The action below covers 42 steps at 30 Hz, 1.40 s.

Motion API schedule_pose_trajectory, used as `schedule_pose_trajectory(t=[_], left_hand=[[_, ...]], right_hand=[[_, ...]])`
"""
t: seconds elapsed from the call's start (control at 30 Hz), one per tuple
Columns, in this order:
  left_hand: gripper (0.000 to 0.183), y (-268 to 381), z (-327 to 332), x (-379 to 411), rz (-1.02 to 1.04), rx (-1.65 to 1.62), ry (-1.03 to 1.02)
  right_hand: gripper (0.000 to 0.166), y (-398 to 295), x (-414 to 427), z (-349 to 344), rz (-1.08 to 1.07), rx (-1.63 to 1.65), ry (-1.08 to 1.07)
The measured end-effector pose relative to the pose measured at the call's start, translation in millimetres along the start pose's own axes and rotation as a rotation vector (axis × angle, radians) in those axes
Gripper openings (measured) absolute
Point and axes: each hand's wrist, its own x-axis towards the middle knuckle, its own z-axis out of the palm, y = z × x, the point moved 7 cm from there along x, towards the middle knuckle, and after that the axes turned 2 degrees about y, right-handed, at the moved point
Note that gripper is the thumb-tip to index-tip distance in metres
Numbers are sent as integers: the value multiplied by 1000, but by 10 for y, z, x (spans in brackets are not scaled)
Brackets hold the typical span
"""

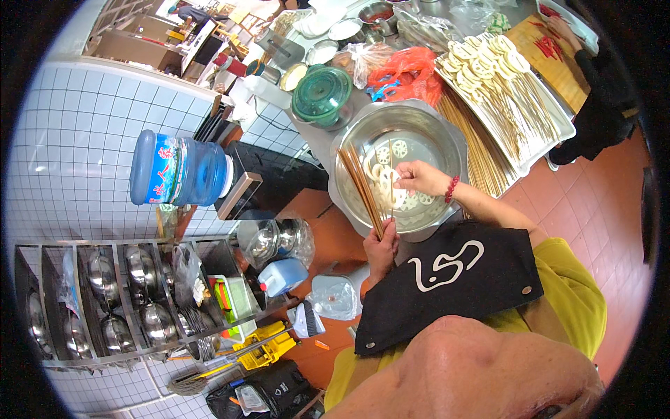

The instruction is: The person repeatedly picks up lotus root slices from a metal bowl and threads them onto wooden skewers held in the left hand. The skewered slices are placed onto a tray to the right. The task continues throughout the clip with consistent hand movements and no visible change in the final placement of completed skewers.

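My left hand [382, 245] grips a bundle of bamboo skewers [360, 183] by one end, over the near left rim of a large metal basin [346, 201]. My right hand [420, 178] pinches a lotus root slice [386, 180] above the basin. A single skewer [391, 157] runs upright at that slice; whether it pierces the slice is hard to tell. More lotus root slices [400, 149] lie in the bottom of the basin, partly hidden behind my right hand and the skewers.
Right of the basin lie many loose skewers [473, 144] and a white tray [562, 123] of skewered lotus root. Another person's hand [559, 25] is beside cut red peppers on a cutting board [578, 91]. A green-lidded bowl [322, 94] and red plastic bag [405, 73] stand behind.
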Motion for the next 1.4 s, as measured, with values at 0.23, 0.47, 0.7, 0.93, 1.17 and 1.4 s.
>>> schedule_pose_trajectory(t=[0.23, 0.47, 0.7, 0.93, 1.17, 1.4], left_hand=[[21, 14, 3, 64, -13, 120, 77], [21, 102, 110, -60, 34, -44, -9], [21, 102, 71, -81, 14, -41, 26], [22, 99, 65, -79, 43, -45, 24], [18, 221, -78, -69, 112, -28, 111], [19, 422, -217, -106, 186, -65, 176]], right_hand=[[14, 18, 22, -60, -45, 36, -5], [18, -10, -18, -27, 28, 121, -22], [20, -63, -17, -53, 14, 168, 5], [24, -32, -16, -68, 38, 167, -4], [32, 79, -28, -253, 91, 94, -39], [23, 617, 92, -892, 87, -718, 213]])
